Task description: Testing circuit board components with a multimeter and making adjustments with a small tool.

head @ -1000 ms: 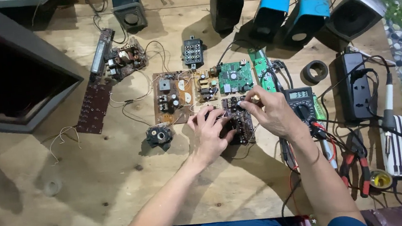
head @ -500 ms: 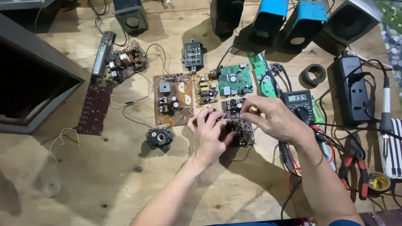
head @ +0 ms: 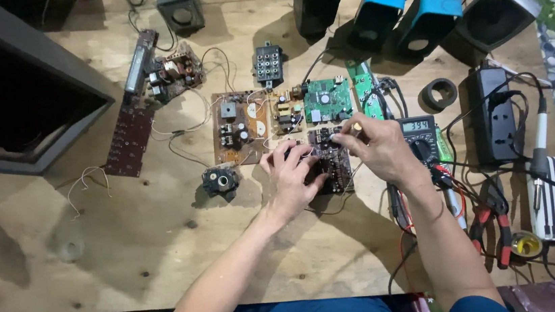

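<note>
Dark circuit board (head: 334, 164) under left hand (head: 291, 178), right hand (head: 377, 150), bare plywood table (head: 131, 258) nearside

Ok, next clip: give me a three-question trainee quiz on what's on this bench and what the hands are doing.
1. True or false: both hands rest on the dark circuit board in the middle of the wooden table.
2. Which item lies just to the right of the right hand? A) a hammer B) a digital multimeter C) a glass jar
3. What colour are the two matching small speakers at the far edge?

Key:
1. True; the left hand also touches the board.
2. B
3. Blue
</note>
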